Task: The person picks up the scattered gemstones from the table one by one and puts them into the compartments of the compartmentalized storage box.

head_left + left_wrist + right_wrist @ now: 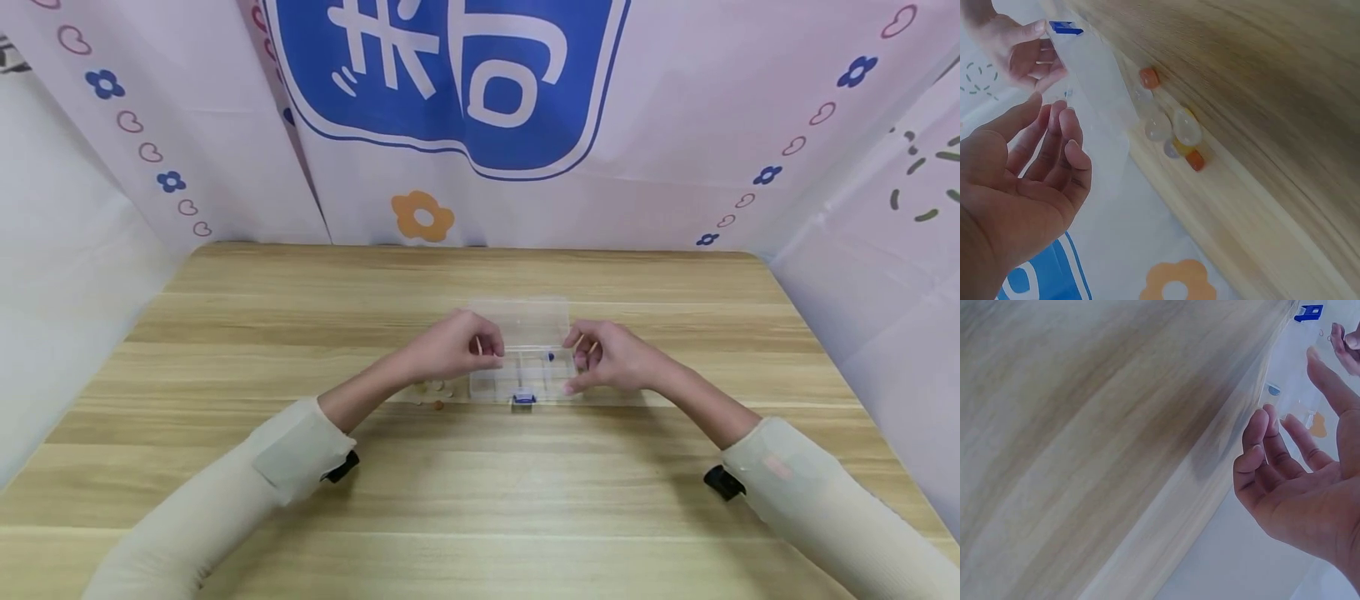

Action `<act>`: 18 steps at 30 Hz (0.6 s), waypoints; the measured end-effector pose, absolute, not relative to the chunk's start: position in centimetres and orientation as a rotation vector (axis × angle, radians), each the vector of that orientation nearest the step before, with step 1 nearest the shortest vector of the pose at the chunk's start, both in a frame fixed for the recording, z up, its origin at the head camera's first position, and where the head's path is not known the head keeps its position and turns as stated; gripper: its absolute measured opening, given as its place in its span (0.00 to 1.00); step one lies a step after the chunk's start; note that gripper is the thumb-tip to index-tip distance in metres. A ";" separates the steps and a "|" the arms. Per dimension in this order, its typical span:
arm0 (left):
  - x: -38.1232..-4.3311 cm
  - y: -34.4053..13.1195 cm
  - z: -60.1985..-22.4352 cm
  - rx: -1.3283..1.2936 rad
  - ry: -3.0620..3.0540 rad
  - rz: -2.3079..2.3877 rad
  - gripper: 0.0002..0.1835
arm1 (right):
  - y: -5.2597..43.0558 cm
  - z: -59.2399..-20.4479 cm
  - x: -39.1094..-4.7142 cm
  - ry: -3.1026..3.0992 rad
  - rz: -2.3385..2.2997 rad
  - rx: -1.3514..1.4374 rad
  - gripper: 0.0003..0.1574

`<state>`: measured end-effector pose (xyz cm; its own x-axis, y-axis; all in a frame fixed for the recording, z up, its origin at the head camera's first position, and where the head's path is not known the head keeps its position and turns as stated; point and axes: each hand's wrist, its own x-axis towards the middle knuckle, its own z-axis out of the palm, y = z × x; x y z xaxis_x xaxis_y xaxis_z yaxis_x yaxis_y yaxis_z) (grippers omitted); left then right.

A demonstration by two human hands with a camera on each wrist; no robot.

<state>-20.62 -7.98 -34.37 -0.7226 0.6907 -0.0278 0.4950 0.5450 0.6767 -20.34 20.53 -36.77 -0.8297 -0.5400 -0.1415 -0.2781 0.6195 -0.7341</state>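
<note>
A clear plastic compartment box (483,392) stands on the table with its lid (517,312) folded back and a blue latch (523,399) in front. A dark blue bead (551,357) lies in a rear right compartment. My left hand (453,346) hovers over the box's left part. Its thumb and curved fingers are slightly apart, with nothing visible between them. At the box's right end my right hand (618,358) holds it, thumb by the front corner and fingers by the back. Several small stones, among them an orange one (1149,78) and a clear one (1187,127), lie left of the box.
The wooden table (487,500) extends around the box. Behind it hangs a white printed cloth (675,167), with more white cloth on both sides. A black wrist device (724,482) sits under the right sleeve and another (342,467) under the left.
</note>
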 end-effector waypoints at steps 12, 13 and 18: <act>-20.4 -11.4 -34.8 0.967 2.555 1.001 0.02 | 20.5 -36.9 -20.3 2.496 -1.038 -0.668 0.35; -20.4 -11.7 -34.9 0.962 2.563 0.997 0.02 | 20.5 -36.9 -20.3 2.497 -1.037 -0.667 0.35; -20.3 -12.8 -35.1 0.929 2.582 0.989 0.02 | 20.4 -36.9 -20.3 2.499 -1.042 -0.672 0.35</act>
<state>-20.28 -12.83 -35.13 -0.7745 0.6323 0.0158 0.4811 0.5728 0.6637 -20.30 20.44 -36.91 -0.8262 -0.5472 -0.1344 -0.2895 0.6168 -0.7319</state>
